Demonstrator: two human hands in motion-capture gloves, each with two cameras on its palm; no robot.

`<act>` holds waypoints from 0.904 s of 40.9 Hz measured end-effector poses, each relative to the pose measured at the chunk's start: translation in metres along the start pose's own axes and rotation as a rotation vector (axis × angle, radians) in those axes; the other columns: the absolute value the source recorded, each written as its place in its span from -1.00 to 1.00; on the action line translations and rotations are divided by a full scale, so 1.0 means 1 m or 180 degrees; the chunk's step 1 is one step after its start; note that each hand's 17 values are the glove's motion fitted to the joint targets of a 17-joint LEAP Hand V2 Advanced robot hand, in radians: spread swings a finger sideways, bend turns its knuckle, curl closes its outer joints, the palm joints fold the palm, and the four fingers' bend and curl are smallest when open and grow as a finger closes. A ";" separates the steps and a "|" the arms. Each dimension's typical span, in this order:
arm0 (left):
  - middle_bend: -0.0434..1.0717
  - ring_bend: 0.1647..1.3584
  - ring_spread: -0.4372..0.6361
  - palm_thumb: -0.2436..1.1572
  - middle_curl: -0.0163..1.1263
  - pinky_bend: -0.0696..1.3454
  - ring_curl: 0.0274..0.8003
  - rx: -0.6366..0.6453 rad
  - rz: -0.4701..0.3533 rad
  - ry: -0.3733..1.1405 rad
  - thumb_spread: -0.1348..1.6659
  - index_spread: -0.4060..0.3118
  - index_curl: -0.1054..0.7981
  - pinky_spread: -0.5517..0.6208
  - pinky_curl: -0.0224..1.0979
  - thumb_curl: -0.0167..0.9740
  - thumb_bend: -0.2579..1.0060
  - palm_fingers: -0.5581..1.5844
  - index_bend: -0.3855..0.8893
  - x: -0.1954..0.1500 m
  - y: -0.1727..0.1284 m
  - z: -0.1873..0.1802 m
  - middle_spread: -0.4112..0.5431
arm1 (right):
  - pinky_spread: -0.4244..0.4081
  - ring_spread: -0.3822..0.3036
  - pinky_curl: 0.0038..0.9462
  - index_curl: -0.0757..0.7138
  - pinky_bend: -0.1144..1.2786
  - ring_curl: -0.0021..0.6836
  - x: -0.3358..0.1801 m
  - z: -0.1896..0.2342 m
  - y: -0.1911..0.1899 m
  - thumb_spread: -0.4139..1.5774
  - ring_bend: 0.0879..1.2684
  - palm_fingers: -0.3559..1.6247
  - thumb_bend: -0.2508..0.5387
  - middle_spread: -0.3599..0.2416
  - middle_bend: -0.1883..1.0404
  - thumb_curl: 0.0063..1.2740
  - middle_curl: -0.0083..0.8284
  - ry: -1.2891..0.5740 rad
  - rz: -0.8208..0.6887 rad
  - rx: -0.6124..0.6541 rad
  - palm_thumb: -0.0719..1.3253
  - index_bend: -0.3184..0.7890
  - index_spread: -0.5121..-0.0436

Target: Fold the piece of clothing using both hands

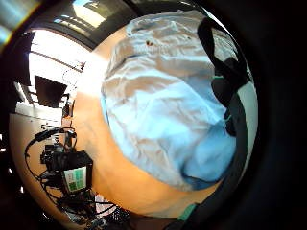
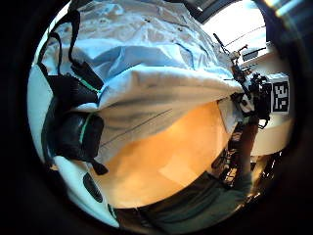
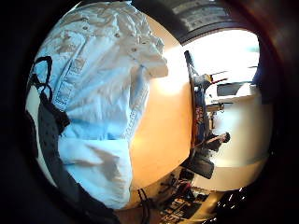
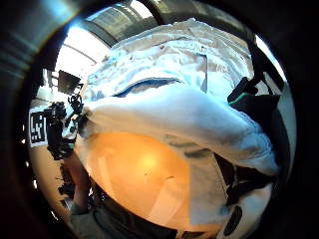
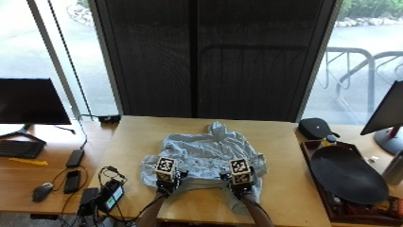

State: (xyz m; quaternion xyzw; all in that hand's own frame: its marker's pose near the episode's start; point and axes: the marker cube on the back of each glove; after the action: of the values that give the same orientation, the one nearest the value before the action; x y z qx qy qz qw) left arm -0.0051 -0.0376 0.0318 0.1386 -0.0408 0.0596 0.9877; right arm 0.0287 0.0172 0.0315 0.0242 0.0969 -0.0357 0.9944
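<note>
monitor: 9 o'clock, left desk
mouse: 8 o'clock
black tray: 4 o'clock
pouch: 3 o'clock

A light wooden table stands before a tall dark mesh screen, flanked on both sides by windows admitting daylight from a paved exterior. Left of the table, a lower wooden desk carries a dark monitor, a keyboard, a mouse and a phone. Right of the table, a dark tray holds a black oval dish; a second monitor stands beyond it. A metal railing shows outside, right of the screen.
</note>
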 end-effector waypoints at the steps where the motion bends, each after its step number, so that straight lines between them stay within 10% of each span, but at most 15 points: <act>1: -0.15 -0.32 -0.86 0.31 -0.08 -0.69 -0.07 -0.0167 0.0043 0.0063 0.43 -0.77 0.21 -0.27 -0.45 -0.29 -0.61 0.67 -0.02 0.003 0.003 -0.004 -0.85 | -0.79 -0.72 -0.25 -0.04 -0.03 0.24 0.002 -0.008 0.000 0.61 -0.01 0.69 -0.27 -0.61 -0.02 -0.48 0.07 0.0002 -0.0021 -0.0043 0.39 -0.24 -0.16; 19: -0.02 -0.11 -0.91 0.36 -0.05 -0.71 0.05 -0.1329 0.0619 -0.0216 0.43 -0.80 0.29 -0.33 -0.46 -0.30 -0.62 0.67 -0.06 -0.005 -0.041 -0.148 -0.91 | -0.86 -0.70 -0.21 -0.14 0.03 0.31 0.015 -0.179 -0.040 0.56 0.14 0.65 -0.37 -0.66 0.06 -0.47 0.14 0.0427 -0.0545 -0.1146 0.50 -0.27 -0.19; 37: 0.16 -0.28 -0.86 0.36 -0.02 -0.82 -0.01 -0.1656 0.0045 -0.1080 0.45 -0.82 0.40 -0.11 -0.65 -0.32 -0.62 0.52 0.11 -0.013 -0.147 -0.109 -0.90 | -0.63 -0.70 -0.29 0.02 -0.24 0.24 -0.019 -0.186 -0.149 0.56 -0.07 0.55 -0.39 -0.69 0.17 -0.51 0.19 0.2365 0.0518 -0.1160 0.42 -0.06 -0.30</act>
State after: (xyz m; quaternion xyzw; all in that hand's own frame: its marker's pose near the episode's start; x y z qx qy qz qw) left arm 0.0075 -0.1489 -0.1131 -0.1112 -0.2199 0.0300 0.9687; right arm -0.0372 -0.1201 -0.1530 -0.1333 0.4514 0.0718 0.8794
